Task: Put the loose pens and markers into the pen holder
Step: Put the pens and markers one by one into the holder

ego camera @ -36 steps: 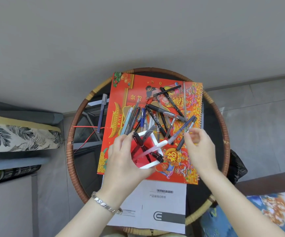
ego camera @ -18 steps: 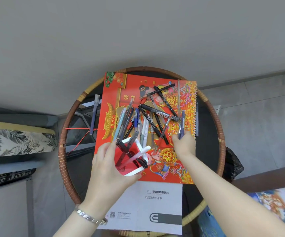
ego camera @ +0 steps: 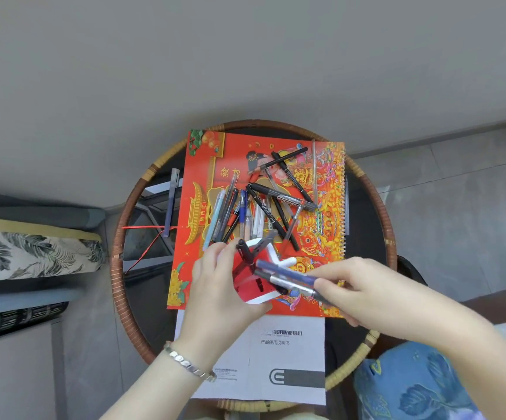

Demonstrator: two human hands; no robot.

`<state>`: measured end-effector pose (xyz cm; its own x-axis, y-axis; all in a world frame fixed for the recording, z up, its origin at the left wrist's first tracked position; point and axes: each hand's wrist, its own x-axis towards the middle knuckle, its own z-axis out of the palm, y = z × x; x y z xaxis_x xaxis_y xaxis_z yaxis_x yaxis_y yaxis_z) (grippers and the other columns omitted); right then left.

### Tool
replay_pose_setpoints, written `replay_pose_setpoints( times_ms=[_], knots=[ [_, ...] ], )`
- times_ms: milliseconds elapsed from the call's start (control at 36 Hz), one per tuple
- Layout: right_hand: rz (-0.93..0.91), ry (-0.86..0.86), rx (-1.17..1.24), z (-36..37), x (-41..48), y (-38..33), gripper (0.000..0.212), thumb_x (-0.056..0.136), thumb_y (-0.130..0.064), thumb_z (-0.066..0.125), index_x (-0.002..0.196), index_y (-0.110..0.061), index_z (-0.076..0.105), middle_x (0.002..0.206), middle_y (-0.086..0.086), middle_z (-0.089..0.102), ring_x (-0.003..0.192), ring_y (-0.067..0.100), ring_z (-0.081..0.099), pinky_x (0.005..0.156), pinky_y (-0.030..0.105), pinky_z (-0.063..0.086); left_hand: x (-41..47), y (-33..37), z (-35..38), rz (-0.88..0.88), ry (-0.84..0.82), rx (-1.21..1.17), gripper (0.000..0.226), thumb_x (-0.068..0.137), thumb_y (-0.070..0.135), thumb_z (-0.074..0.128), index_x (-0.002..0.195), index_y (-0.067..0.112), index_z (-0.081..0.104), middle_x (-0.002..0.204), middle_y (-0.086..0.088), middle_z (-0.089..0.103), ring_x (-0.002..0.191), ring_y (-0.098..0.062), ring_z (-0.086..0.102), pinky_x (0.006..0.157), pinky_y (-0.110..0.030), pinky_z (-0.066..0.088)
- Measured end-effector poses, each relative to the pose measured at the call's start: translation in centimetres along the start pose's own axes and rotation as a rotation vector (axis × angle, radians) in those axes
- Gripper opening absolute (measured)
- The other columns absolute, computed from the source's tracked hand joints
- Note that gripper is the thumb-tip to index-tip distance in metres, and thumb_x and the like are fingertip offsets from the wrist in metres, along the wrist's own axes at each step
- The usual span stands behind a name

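Observation:
My left hand (ego camera: 221, 286) grips the red and white pen holder (ego camera: 251, 283), which stands on a red calendar (ego camera: 321, 237) and has a few pens inside. My right hand (ego camera: 364, 292) pinches two pens (ego camera: 285, 275), one dark blue and one black with silver, with their tips over the holder's mouth. Beyond the holder, several loose pens and markers (ego camera: 264, 207) lie in a heap on the calendar. One dark blue pen (ego camera: 171, 201) lies apart on the glass to the left.
The calendar lies on a round glass table with a rattan rim (ego camera: 118, 237). A white instruction sheet (ego camera: 276, 359) sits under the calendar's near edge. A leaf-print cushion (ego camera: 33, 253) is at left and a blue patterned cushion (ego camera: 412, 383) at lower right.
My right hand picked two pens from the right side of the heap and brought them back over the holder. My left hand kept its grip on the holder.

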<state>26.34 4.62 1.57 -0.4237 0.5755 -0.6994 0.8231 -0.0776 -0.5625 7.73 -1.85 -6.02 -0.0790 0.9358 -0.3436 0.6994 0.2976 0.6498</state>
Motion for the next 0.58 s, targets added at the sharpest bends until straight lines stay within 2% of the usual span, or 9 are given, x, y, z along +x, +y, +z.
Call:
replay_pose_setpoints(
  times_ms=[28,83,139,167,250,333,417,500,583],
  knots=[
    [0.031,0.034,-0.073,0.2,0.4,-0.3,0.027,0.093,-0.028,0.041,0.091,-0.014,0.065,0.047,-0.005,0.046,0.040,0.004,0.044,0.046,0.022,0.034,0.0,0.4,0.1,0.031,-0.004,0.010,0.090,0.056,0.040,0.082,0.134,0.028,0.038,0.127,0.011,0.037,0.116,-0.009,0.032,0.092,-0.013,0.024],
    [0.056,0.137,-0.195,0.7,1.1,-0.7,0.026,0.092,-0.029,0.047,0.084,-0.016,0.069,0.062,0.000,0.054,0.060,0.009,0.056,0.056,0.026,0.041,-0.1,1.1,0.2,0.099,-0.012,0.033,0.089,0.057,0.041,0.080,0.134,0.027,0.038,0.126,0.010,0.040,0.114,-0.010,0.034,0.096,-0.019,0.030],
    [0.022,0.266,-0.227,1.6,1.6,-0.9,0.018,0.089,-0.031,0.055,0.084,-0.022,0.070,0.073,-0.001,0.051,0.080,0.022,0.057,0.066,0.032,0.042,-0.1,1.7,0.5,0.148,-0.004,0.047,0.089,0.057,0.044,0.079,0.134,0.024,0.039,0.125,0.007,0.042,0.113,-0.012,0.036,0.097,-0.021,0.030],
    [-0.004,0.347,-0.205,2.1,1.8,-0.9,0.014,0.087,-0.031,0.058,0.090,-0.025,0.070,0.078,-0.003,0.051,0.085,0.021,0.056,0.070,0.032,0.041,-0.1,1.9,0.7,0.159,-0.003,0.045,0.089,0.057,0.045,0.080,0.134,0.023,0.040,0.125,0.007,0.043,0.113,-0.013,0.037,0.097,-0.021,0.029],
    [-0.132,0.606,-0.050,3.7,1.9,-0.9,0.024,0.083,-0.031,0.061,0.106,-0.022,0.065,0.091,-0.002,0.062,0.088,0.017,0.059,0.077,0.025,0.042,0.0,2.5,1.1,0.135,-0.032,-0.004,0.089,0.057,0.044,0.078,0.133,0.021,0.040,0.127,0.006,0.042,0.116,-0.013,0.036,0.098,-0.017,0.027],
    [-0.291,0.670,-0.082,4.5,1.7,-0.8,0.030,0.087,-0.028,0.047,0.103,-0.012,0.067,0.094,0.001,0.068,0.093,0.015,0.055,0.086,0.018,0.038,0.5,3.1,1.4,0.082,-0.022,-0.070,0.084,0.053,0.054,0.065,0.127,0.020,0.045,0.124,0.005,0.045,0.118,-0.013,0.039,0.096,-0.002,0.018],
    [-0.358,0.793,-0.015,3.5,1.5,0.3,0.028,0.088,-0.021,0.047,0.097,-0.007,0.070,0.093,-0.003,0.067,0.094,0.010,0.054,0.089,0.013,0.036,1.2,3.2,1.6,0.043,-0.006,-0.099,0.084,0.051,0.050,0.075,0.125,0.020,0.047,0.121,0.007,0.044,0.117,-0.012,0.040,0.100,-0.015,0.030],
    [-0.180,0.847,0.204,1.2,2.6,2.8,0.020,0.088,-0.021,0.053,0.100,-0.013,0.068,0.095,-0.007,0.065,0.091,0.008,0.058,0.085,0.017,0.043,1.9,3.0,1.5,0.035,-0.005,-0.056,0.089,0.050,0.043,0.084,0.128,0.024,0.045,0.124,0.008,0.042,0.119,-0.012,0.038,0.101,-0.022,0.032],
    [0.103,0.853,0.319,-0.5,5.8,7.2,0.019,0.088,-0.014,0.058,0.105,-0.011,0.066,0.095,0.002,0.066,0.085,0.015,0.060,0.080,0.027,0.047,2.5,2.7,1.5,0.018,0.005,-0.027,0.088,0.051,0.040,0.085,0.128,0.024,0.044,0.124,0.008,0.041,0.116,-0.012,0.036,0.095,-0.014,0.025]
  ],
)
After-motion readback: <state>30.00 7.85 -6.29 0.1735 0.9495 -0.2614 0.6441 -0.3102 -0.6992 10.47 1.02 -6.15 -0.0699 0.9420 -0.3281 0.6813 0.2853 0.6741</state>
